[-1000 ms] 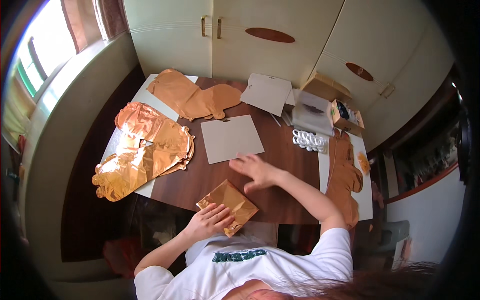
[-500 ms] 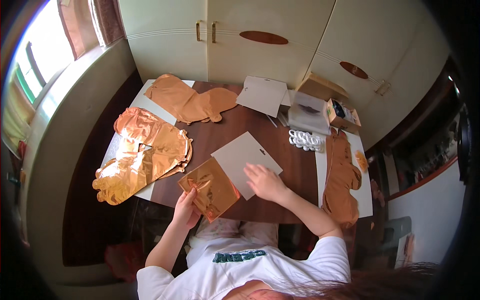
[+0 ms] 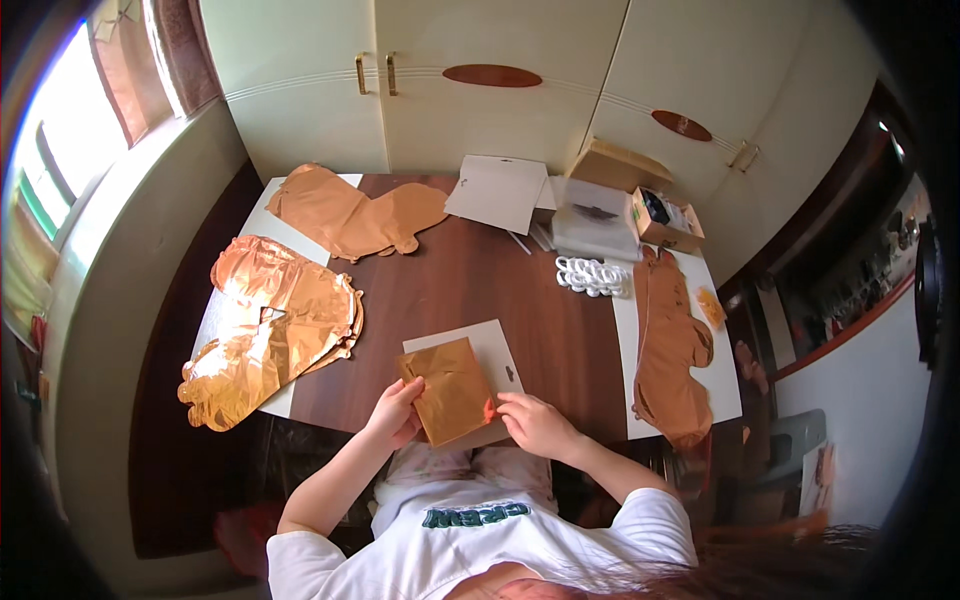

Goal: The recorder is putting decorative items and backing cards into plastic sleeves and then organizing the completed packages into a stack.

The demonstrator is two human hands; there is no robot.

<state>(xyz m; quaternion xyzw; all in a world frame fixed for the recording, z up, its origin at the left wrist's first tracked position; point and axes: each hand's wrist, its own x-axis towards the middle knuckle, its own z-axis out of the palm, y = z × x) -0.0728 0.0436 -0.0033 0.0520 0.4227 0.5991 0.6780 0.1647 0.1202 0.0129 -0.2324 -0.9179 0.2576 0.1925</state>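
My left hand (image 3: 402,408) grips a folded square of shiny copper-coloured foil (image 3: 450,385) by its left edge, thumb on top. Behind and under the foil lies a white card (image 3: 482,338) with a small dark hanging slot; the foil covers much of it. At the right edge of the card is my right hand (image 3: 540,425), its bent fingers closed on that edge beside the foil's lower right corner. A small red-orange patch shows on the foil there.
Spread shiny copper foil balloons (image 3: 275,320) lie at left, and matte brown ones (image 3: 350,212) behind them and at right (image 3: 670,345). Toward the back right are white cards (image 3: 497,193), white rings (image 3: 592,277), clear plastic bags (image 3: 597,220) and an open box (image 3: 667,222).
The white card has come nearer to me and now lies under the folded foil. My left hand has turned the foil straighter. My right hand has gone from spread fingers to the card's edge.
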